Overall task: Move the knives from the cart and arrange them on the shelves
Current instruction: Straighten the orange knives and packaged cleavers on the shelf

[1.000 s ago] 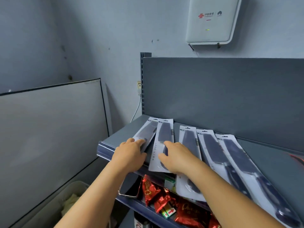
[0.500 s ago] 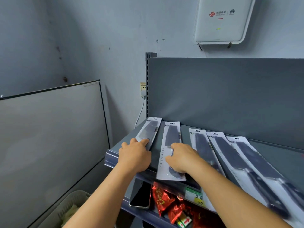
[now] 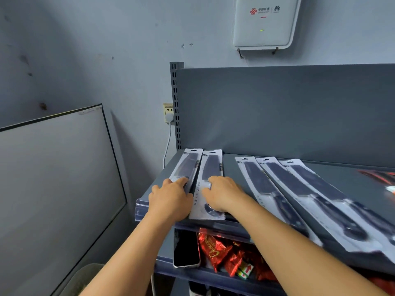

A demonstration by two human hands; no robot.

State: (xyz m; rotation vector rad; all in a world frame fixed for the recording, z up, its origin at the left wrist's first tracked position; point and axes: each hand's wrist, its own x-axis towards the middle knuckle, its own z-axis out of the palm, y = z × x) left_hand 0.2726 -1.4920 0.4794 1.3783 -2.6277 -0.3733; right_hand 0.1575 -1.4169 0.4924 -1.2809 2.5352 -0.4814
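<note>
Since a moment ago the two leftmost knives have slid back together at frame centre on the shelf, left hand and right hand pressing flat, fingers spread, gripping nothing; better nudge evenly, keeping packets parallel.

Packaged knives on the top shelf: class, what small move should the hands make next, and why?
Probably slide the second pack under the right hand slightly rightward. It lies tight against the leftmost pack under the left hand, while bare shelf separates it from the three packs on the right.
</note>
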